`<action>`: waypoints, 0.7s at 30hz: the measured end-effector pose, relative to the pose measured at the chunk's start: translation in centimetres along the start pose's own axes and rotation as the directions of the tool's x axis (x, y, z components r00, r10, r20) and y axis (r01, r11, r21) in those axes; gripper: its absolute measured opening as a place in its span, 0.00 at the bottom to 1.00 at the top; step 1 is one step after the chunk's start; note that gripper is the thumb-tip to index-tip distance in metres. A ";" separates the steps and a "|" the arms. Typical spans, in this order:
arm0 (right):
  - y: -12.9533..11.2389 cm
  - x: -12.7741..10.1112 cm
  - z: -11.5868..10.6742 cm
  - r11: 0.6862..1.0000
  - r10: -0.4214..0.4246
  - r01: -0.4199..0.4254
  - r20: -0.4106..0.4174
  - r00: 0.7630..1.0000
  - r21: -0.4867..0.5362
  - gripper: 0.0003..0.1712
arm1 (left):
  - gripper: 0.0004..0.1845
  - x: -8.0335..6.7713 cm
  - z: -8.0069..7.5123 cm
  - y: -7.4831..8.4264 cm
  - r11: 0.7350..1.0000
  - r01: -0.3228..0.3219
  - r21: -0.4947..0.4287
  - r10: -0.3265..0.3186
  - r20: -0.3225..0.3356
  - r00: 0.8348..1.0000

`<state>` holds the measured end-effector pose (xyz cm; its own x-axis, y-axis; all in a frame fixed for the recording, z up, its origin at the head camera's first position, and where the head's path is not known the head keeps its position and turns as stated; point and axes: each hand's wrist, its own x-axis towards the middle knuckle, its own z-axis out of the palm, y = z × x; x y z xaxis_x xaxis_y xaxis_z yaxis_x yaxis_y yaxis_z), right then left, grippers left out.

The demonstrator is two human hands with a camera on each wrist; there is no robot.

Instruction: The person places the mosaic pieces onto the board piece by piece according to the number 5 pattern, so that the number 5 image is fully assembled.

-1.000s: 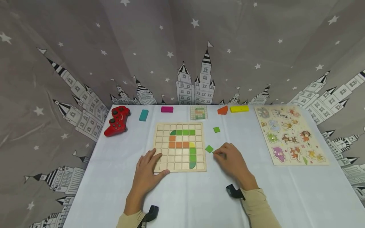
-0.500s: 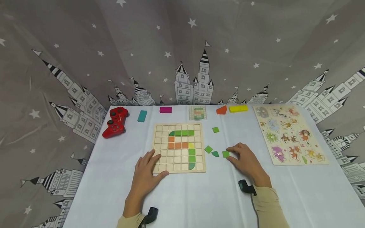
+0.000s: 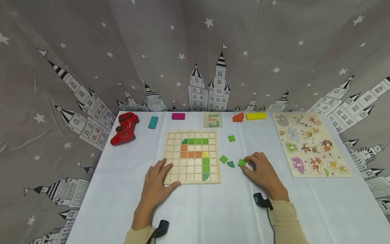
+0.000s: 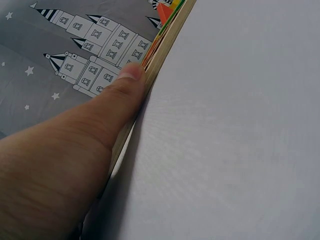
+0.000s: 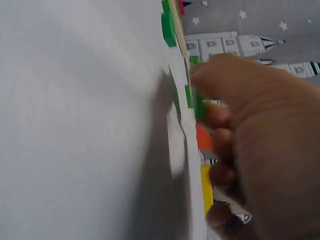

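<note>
My left hand [image 3: 156,184] rests on the lower left corner of a wooden grid board [image 3: 177,168], fingers over its left side and thumb at the near edge. In the left wrist view the thumb [image 4: 120,100] lies along the board's rim. On the grid, green, orange and yellow tiles form a bent line. To the right of the board, my right hand [image 3: 264,174] pinches a green square tile [image 3: 242,162] between thumb and forefinger. Just left of it lie a dark green quarter-round tile [image 3: 231,164] and another green square tile [image 3: 223,159].
A third loose green tile [image 3: 231,138] lies farther back. Behind the board stand a small pattern card [image 3: 212,120] and teal, magenta, orange and yellow blocks [image 3: 256,116]. A red game controller [image 3: 125,128] is at the left, an animal puzzle board [image 3: 310,145] at the right.
My right hand has let go of the quarter-round tile, moved right and pinched a green square tile, which is now slightly tilted. The left hand keeps its place on the board.
</note>
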<state>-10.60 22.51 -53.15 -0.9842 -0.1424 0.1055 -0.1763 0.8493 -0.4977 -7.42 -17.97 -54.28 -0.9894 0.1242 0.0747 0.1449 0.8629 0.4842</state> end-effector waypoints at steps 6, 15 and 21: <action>-4.0 0.5 1.5 0.990 -0.130 0.132 -0.066 0.989 0.040 0.15 | 0.43 0.1 0.0 0.2 1.000 0.002 -0.002 -0.002 -0.003 1.000; -11.3 0.6 5.5 0.940 -0.338 0.339 0.031 0.940 -0.032 0.14 | 0.42 0.2 0.2 0.5 0.999 -0.036 -0.006 0.035 -0.048 0.998; -13.3 0.3 6.7 0.933 -0.335 0.341 0.064 0.940 -0.119 0.13 | 0.42 -0.1 0.1 0.2 0.999 -0.034 0.007 0.035 -0.052 0.998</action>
<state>-8.64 7.79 -52.31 -0.8671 -0.4514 0.2106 -0.4976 0.8041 -0.3254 -7.30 -17.75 -54.27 -0.9823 0.1284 0.1367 0.1788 0.8613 0.4757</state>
